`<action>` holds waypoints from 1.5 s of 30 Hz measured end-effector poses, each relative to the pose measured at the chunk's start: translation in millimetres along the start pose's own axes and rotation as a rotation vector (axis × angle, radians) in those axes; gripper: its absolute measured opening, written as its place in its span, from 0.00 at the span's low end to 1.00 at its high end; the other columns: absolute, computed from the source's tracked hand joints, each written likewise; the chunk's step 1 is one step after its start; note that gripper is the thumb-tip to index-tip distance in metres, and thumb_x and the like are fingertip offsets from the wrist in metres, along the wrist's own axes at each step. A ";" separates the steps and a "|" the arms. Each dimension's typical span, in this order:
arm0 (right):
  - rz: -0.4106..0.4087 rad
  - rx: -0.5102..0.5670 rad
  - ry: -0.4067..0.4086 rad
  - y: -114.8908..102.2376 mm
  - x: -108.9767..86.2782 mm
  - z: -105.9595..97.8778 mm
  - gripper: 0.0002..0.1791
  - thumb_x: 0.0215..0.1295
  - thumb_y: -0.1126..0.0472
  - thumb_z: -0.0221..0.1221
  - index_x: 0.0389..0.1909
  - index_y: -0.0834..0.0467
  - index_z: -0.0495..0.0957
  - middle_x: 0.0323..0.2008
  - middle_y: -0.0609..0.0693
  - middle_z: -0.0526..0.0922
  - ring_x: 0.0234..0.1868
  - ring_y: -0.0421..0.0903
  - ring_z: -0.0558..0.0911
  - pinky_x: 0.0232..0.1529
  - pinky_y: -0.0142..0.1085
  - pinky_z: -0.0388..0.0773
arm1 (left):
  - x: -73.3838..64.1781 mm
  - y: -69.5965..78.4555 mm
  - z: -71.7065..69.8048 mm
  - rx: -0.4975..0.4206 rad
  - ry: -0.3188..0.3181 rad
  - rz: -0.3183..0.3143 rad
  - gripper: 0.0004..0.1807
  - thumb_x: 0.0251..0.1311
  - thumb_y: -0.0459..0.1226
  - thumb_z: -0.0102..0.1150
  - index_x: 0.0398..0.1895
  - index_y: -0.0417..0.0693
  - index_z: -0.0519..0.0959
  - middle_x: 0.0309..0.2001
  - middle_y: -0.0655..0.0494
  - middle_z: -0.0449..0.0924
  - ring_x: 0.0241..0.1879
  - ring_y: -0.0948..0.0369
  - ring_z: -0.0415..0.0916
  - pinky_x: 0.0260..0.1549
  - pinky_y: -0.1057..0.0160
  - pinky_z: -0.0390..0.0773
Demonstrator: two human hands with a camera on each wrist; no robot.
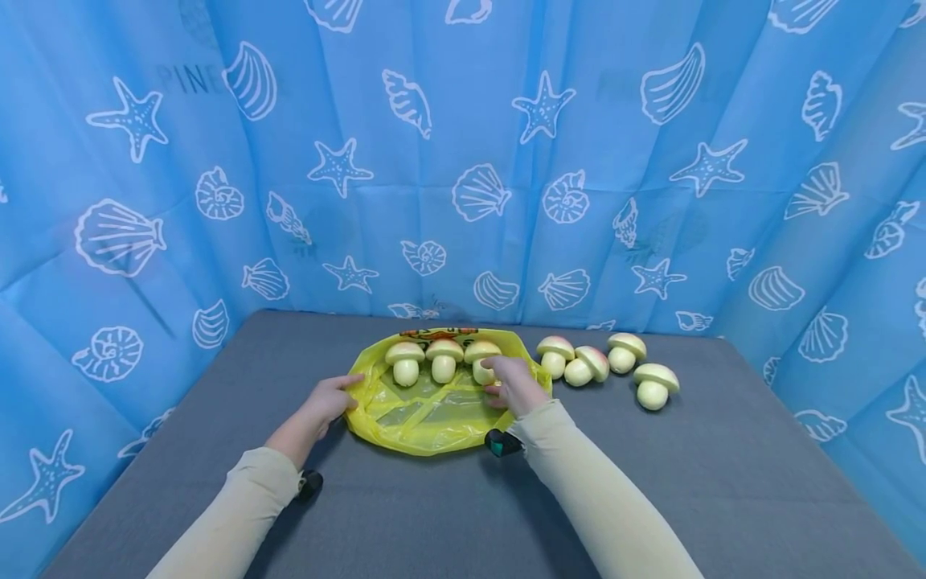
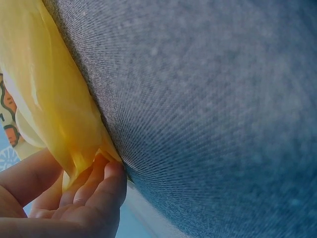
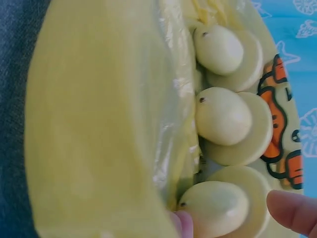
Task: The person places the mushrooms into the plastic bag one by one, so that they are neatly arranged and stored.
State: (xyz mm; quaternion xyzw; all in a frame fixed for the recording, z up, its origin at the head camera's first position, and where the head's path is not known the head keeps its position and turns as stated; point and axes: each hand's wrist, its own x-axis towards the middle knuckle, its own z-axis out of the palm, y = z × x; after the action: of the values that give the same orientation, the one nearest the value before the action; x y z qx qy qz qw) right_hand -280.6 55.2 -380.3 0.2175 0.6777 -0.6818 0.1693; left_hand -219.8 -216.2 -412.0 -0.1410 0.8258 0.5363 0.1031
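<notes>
A yellow plastic bag (image 1: 427, 438) lies with its mouth spread wide, orange cartoon print (image 3: 275, 124) along its far edge. My left hand (image 1: 329, 402) pinches the bag's left edge; in the left wrist view thumb and fingers (image 2: 111, 186) gather the film. Inside, toy mushrooms stand in a row: a left one (image 1: 406, 371), a middle one (image 1: 444, 368) and a right one (image 1: 481, 352). My right hand (image 1: 515, 386) holds the right mushroom, one fingertip at its cap and another by its stem's end. The bag's near flap partly covers that lower finger.
Right of the bag, several more toy mushrooms lie on the grey cloth: a pink-tinged pair (image 1: 555, 366) (image 1: 587, 367) close together, one behind (image 1: 626, 354) and one nearer (image 1: 654, 388). A blue seashell curtain (image 1: 448, 161) surrounds the table's far sides.
</notes>
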 end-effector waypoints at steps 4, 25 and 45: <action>-0.007 0.031 -0.037 -2.2 -5.5 -4.9 0.40 0.67 0.66 0.53 0.75 0.63 0.45 0.73 0.63 0.50 0.61 0.64 0.66 0.59 0.55 0.70 | -0.5 0.2 -0.5 0.003 0.000 -0.004 0.33 0.62 0.20 0.42 0.73 0.39 0.60 0.73 0.32 0.47 0.71 0.38 0.45 0.64 0.43 0.60; -0.079 -0.012 -0.101 -10.0 -26.6 -29.5 0.38 0.70 0.64 0.53 0.75 0.62 0.45 0.69 0.63 0.56 0.60 0.60 0.70 0.59 0.52 0.69 | -0.5 0.5 -0.7 0.014 0.002 -0.022 0.32 0.63 0.21 0.43 0.73 0.40 0.60 0.73 0.32 0.47 0.71 0.38 0.44 0.65 0.42 0.57; -0.142 -0.059 -0.134 -15.4 -37.4 -54.3 0.36 0.71 0.63 0.50 0.76 0.60 0.45 0.72 0.64 0.55 0.63 0.62 0.69 0.60 0.56 0.67 | -0.3 1.3 -0.7 0.024 -0.005 -0.014 0.32 0.63 0.21 0.43 0.73 0.39 0.60 0.73 0.32 0.47 0.71 0.38 0.45 0.65 0.42 0.58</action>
State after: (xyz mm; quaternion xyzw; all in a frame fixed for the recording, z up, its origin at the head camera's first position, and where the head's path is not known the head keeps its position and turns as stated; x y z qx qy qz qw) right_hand -253.2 107.3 -346.8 0.1177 0.6984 -0.6848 0.1716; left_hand -220.0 -216.3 -410.6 -0.1439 0.8309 0.5260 0.1107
